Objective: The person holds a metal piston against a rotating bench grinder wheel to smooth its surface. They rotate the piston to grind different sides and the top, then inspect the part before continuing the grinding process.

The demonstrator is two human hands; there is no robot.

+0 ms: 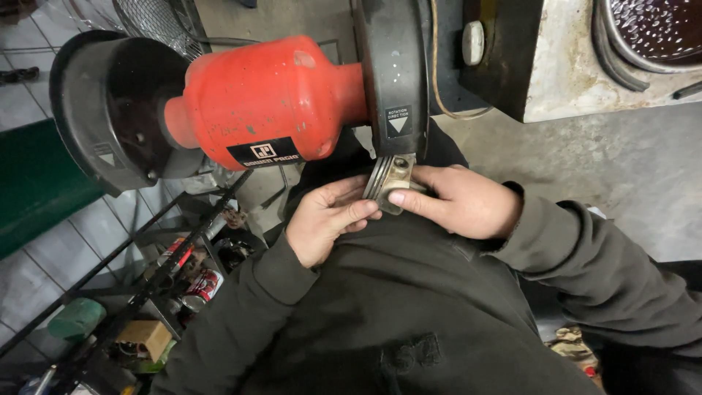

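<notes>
Grooved grey metal piston (387, 186) held at red-bodied bench grinder (270, 102).
Left hand (325, 219) and right hand (461, 201) both grip the piston, pressing it under the black right wheel guard (391, 73). Its surface appears dull; grinding seems underway, not finished.

The person wore a dark olive-grey sweatshirt, long ribbed-cuff sleeves, bare hands (398, 208), perhaps a tone-on-tone emblem on the chest.

Piston (387, 183) lower half hidden behind both thumbs, grinding wheel concealed inside black guard (391, 73) — perforated metal basin (654, 33) cut off top right.
</notes>
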